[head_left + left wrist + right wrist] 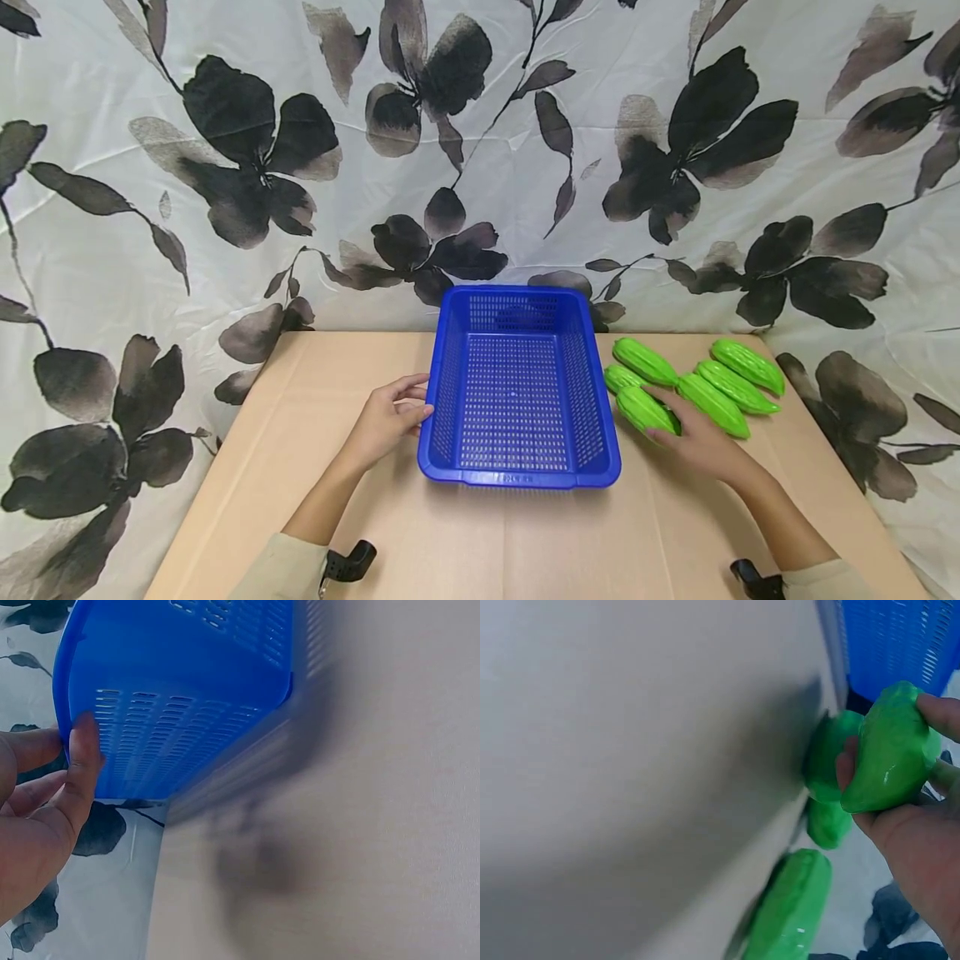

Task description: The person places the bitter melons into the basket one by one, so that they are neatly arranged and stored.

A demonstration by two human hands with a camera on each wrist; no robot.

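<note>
A blue perforated plastic basket (517, 479) is at the middle of the table, with nothing in it. My left hand (386, 421) pinches its left rim, the thumb on one side and fingers on the other, as the left wrist view also shows on the basket wall (180, 742). To the basket's right, my right hand (701, 442) grips a bright green, ridged bitter gourd (889, 754) between thumb and fingers. Other bitter gourds lie close by, among them one (645, 361) behind the held one and another (712, 404) just right of the hand.
The light wooden-looking table (502, 542) bears everything. At its far right lie more bitter gourds (748, 365). Behind the table hangs a white cloth (540, 250) with dark flowers, and it meets the table's far edge near the basket.
</note>
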